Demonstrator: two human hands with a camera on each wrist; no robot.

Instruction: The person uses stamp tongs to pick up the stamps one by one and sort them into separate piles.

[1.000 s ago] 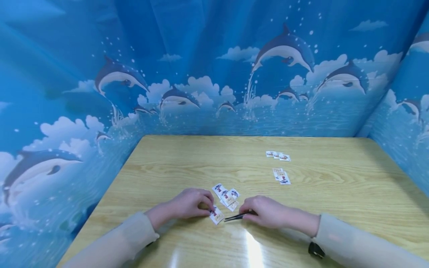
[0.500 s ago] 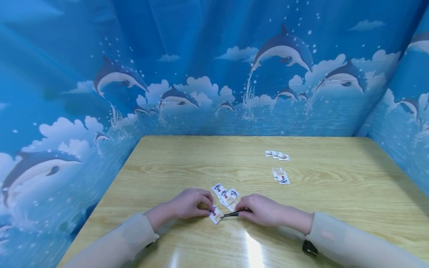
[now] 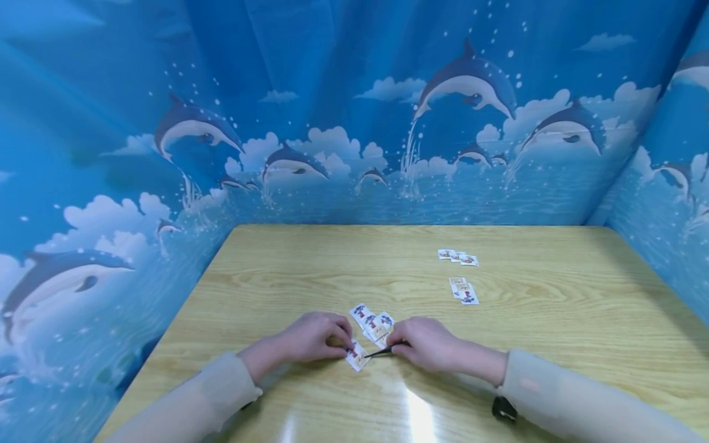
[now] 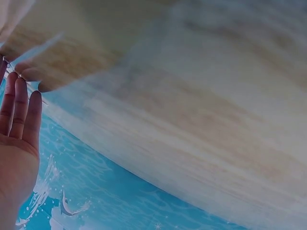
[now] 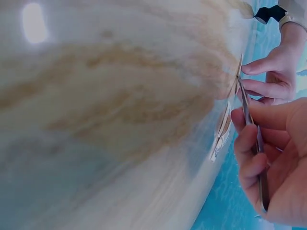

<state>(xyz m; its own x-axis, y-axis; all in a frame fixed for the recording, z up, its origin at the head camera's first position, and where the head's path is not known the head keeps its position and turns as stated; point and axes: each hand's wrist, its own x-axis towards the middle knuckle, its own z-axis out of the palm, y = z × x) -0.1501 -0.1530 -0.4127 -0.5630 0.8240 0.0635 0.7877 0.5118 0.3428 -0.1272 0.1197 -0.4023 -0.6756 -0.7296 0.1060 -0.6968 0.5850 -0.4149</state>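
Observation:
A small white picture card point(image 3: 357, 360) with a printed figure lies at the near middle of the table. My left hand point(image 3: 318, 335) pinches its upper left edge between thumb and fingers. From the other side, my right hand point(image 3: 426, 344) grips dark metal tweezers point(image 3: 381, 352), whose tips meet the card's right edge. In the right wrist view the tweezers point(image 5: 262, 179) run along the curled fingers, tips close to the left hand point(image 5: 276, 72). The left wrist view catches only part of the left hand point(image 4: 19, 143), at its left edge.
Just beyond the hands, several similar cards point(image 3: 372, 323) lie overlapping in a loose pile. Two more small groups, a farther row point(image 3: 458, 257) and a nearer cluster point(image 3: 465, 291), sit right of centre on the wooden table point(image 3: 288, 264). A blue dolphin-print curtain point(image 3: 343, 111) surrounds the table.
My right hand has moved left with the tweezers, bringing their tips from beside the card onto its right edge; the tips have drawn together. The left hand and card stay in place.

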